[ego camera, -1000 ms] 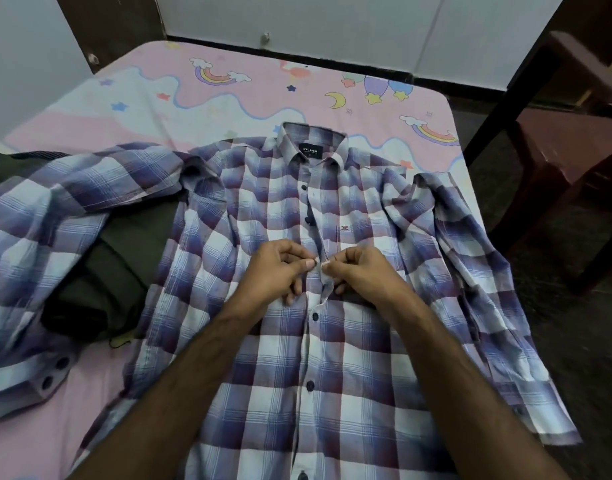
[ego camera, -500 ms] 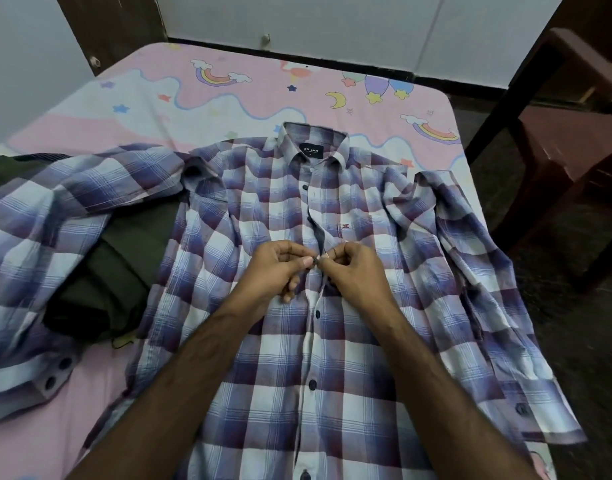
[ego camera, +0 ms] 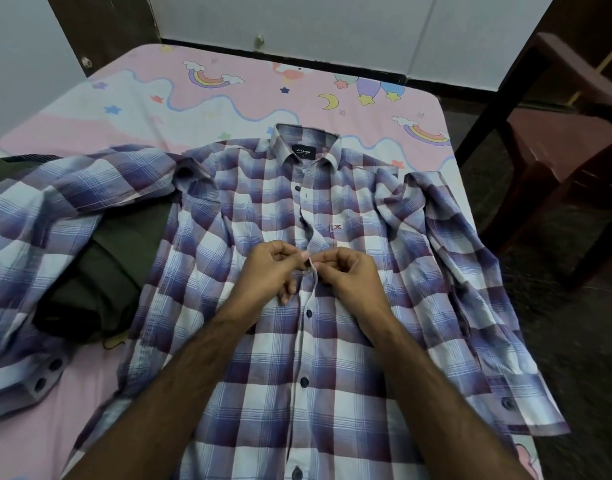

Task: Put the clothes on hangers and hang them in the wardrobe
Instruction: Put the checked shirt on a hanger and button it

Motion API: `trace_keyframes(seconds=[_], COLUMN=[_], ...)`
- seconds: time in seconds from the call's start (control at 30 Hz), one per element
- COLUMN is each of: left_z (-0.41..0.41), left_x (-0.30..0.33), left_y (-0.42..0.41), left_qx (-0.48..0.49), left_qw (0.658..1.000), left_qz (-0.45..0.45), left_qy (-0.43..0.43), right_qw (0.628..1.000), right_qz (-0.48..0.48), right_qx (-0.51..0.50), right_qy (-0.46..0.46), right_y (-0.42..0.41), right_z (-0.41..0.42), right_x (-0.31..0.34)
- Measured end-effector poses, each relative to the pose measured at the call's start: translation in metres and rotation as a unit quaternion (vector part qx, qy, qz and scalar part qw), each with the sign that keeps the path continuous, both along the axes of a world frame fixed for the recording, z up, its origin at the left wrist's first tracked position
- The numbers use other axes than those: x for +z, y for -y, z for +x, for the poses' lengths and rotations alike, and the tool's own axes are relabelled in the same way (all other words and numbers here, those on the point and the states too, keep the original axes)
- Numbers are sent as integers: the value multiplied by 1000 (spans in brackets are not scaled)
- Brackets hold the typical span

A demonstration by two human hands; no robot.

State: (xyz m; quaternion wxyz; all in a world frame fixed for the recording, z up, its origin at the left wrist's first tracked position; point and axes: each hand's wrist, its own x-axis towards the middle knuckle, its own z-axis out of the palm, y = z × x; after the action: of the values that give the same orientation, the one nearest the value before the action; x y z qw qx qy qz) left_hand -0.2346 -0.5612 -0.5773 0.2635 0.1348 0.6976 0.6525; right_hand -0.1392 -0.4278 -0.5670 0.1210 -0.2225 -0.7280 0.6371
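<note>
— On the bed (ego camera: 131, 109), over that pink rainbow sheet, the checked shirt (ego camera: 349, 341) lies face up, collar toward the far wall.

— And the hands?

— Both at the front placket, mid-chest. Left hand (ego camera: 269, 268) pinches one edge of the cloth between thumb and forefinger; right hand (ego camera: 346, 271) pinches the other edge, the fingertips almost meeting.

— Buttons done up?

— Three below the hands look fastened. Near the collar the front gapes.

— What's under the sleeve?

— A dark green garment (ego camera: 100, 271), bunched on the left, with the shirt's sleeve draped across it. A maroon plastic chair (ego camera: 567, 140) stands just beside the bed, on the right.
</note>
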Motion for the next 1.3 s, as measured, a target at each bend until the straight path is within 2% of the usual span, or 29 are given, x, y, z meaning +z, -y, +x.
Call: trace_keyframes(seconds=[0.13,0.33,0.63,0.73,0.83,0.87,0.97,1.07,1.13,1.17,1.23,1.3], left_z=[1,4,8,6,6,6,4,-8,-16,-20,-23,-23], left_x=[1,-2,0,-1,0,1,1,3,7,8,6,1], left_y=[0,0,-4,-3,-3,-3,-2,0,4,6,9,9], left_qx=[-1,26,54,46,38,34,34,76,95,97,93,71], left_qw=[999,997,998,998,999,999,999,996,990,987,982,972], left_qz=[-26,-61,-31,-29,-19,-19,-1,30,29,17,-11,-51], left_qy=[-19,-42,-13,-8,-13,-16,-15,-43,-101,-129,-166,-216], right_qw=[999,999,999,997,996,995,979,964,949,956,986,998], right_qz=[13,36,31,66,29,41,180,256,293,271,143,21], right_qx=[-26,-15,-21,-34,-76,-93,-90,-18,3,-9,-44,-53], right_qy=[-15,-2,8,30,29,17,-15,64,119,116,70,27], right_y=[6,4,4,1,-5,-8,-13,-16,-23,-29,-39,-45], right_z=[0,0,-1,-5,-11,-15,-34,-64,-72,-73,-64,-58], right_x=[-4,-8,-6,-7,0,4,18,26,22,18,9,6])
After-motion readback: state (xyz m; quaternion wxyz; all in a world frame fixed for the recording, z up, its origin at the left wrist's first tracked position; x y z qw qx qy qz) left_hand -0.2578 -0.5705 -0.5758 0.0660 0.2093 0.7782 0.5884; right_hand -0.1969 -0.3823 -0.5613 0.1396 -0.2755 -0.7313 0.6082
